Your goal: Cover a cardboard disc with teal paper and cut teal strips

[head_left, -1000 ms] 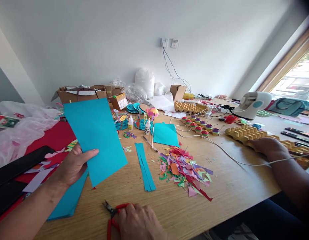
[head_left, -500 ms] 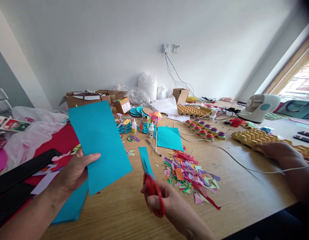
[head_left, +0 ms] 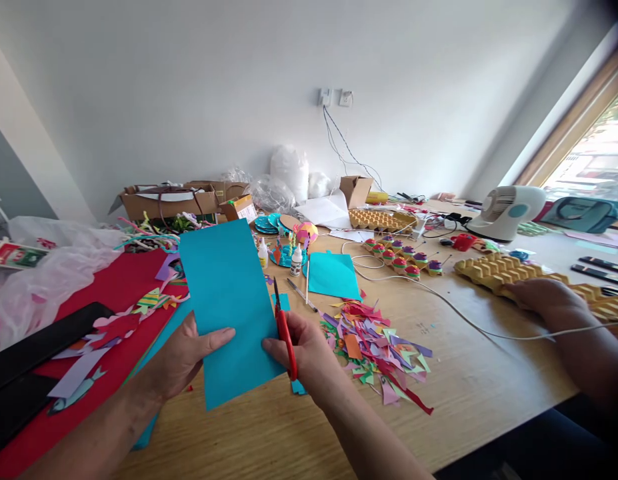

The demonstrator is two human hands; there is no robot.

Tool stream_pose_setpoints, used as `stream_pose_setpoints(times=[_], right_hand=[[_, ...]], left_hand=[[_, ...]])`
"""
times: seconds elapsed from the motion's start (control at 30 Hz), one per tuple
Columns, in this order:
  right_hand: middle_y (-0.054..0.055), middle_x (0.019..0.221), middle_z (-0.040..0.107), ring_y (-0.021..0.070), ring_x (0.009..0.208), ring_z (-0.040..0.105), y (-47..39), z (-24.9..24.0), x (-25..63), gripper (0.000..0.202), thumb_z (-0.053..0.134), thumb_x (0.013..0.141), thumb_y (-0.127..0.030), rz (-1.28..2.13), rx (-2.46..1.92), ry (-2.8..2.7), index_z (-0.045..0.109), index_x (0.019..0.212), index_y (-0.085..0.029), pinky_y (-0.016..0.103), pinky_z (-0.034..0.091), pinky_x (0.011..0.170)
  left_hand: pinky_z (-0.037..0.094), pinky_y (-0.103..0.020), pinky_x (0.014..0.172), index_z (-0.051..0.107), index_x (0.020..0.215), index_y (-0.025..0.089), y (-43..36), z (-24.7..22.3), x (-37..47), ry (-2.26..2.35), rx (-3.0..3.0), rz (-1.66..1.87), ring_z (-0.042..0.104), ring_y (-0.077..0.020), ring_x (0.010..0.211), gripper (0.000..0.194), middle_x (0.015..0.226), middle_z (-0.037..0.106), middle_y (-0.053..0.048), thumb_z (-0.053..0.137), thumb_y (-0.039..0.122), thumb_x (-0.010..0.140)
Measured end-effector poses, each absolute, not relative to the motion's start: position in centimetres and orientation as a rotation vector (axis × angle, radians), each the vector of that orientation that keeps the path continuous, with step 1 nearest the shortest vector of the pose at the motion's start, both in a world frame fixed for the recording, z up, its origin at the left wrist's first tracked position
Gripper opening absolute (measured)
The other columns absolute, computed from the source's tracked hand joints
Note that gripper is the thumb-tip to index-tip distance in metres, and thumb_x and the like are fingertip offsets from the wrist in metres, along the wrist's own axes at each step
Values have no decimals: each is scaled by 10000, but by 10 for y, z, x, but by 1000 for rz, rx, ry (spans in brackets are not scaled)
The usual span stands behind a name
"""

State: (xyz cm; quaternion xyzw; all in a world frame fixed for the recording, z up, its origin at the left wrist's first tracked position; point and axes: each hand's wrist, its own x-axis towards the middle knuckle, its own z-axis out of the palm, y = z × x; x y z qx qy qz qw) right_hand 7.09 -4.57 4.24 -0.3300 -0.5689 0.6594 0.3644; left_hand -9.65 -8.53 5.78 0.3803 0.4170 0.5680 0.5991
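Observation:
A large blue paper sheet (head_left: 229, 287) is upright over the table, its left edge pinched by my left hand (head_left: 189, 350), thumb in front. Red-handled scissors (head_left: 285, 333) are in my right hand (head_left: 306, 347), blades pointing up beside the sheet's right edge. My right thumb rests on the sheet's lower right corner. Partly hidden behind the scissors and my right hand lies a blue strip (head_left: 297, 385) on the table. A pile of coloured paper scraps (head_left: 373, 347) lies to the right of my right hand.
Another blue sheet (head_left: 333, 275), glue bottles (head_left: 296, 261) and a pen (head_left: 303, 295) are further back. At the right, another person's hand (head_left: 543, 297) touches an egg carton (head_left: 489, 273), near a white cable (head_left: 453, 313). Red paper (head_left: 109, 283) and black cases (head_left: 49, 340) lie left.
My left hand has moved the blue sheet to the right. My right hand has come up to its edge with the scissors, whose blades now point up, off the strip.

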Motion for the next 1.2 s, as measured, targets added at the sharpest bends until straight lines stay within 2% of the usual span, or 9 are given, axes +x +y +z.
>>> stream_pose_setpoints(times=[0.13,0.23,0.3,0.43,0.6,1.03,1.2], right_hand=[[-54,584,408,82,541,380,-45,37,74,240,624,630,-347,1406,-939,-1615,459,668,-177,196,319,481],[-56,586,416,81,539,362,-51,36,85,216,621,678,-336,1144,-1042,-1761,487,725,-174,196,286,482],[-60,583,408,82,533,351,-60,36,95,237,611,701,-366,1095,-1086,-1874,498,779,-173,200,266,480],[-44,614,445,90,553,374,-77,32,108,245,504,784,-419,1145,-1127,-2077,484,764,-175,203,264,490],[-37,603,477,89,553,401,-86,29,105,277,393,857,-399,1354,-1116,-2082,478,715,-177,199,265,487],[-32,605,483,87,554,411,-86,41,92,190,406,816,-288,1421,-1090,-2079,449,666,-178,190,281,494],[-29,602,479,88,548,410,-85,41,90,200,404,815,-296,1430,-1080,-2064,446,659,-178,191,278,486]], left_hand=[[552,-435,738,431,1257,312,-80,57,-102,997,913,1325,635,-306,925,644,1049,683,-47,698,210,681],[563,-397,715,419,1270,286,-75,61,-110,1046,929,1426,645,-292,906,650,1030,692,-55,694,194,688],[571,-377,696,414,1273,277,-74,66,-117,1080,942,1505,649,-288,895,675,1020,696,-53,708,197,671],[578,-358,669,414,1272,274,-73,72,-124,1138,943,1597,628,-304,940,731,1054,681,-61,744,209,623],[571,-363,691,457,1243,279,-75,74,-120,1109,953,1587,629,-297,939,693,1057,681,-54,747,211,617],[566,-355,702,442,1253,280,-77,71,-118,1150,1006,1589,631,-276,941,683,1098,662,-49,733,204,640],[562,-338,708,470,1230,291,-77,69,-117,1142,1011,1583,639,-263,926,647,1079,672,-28,729,211,642]])
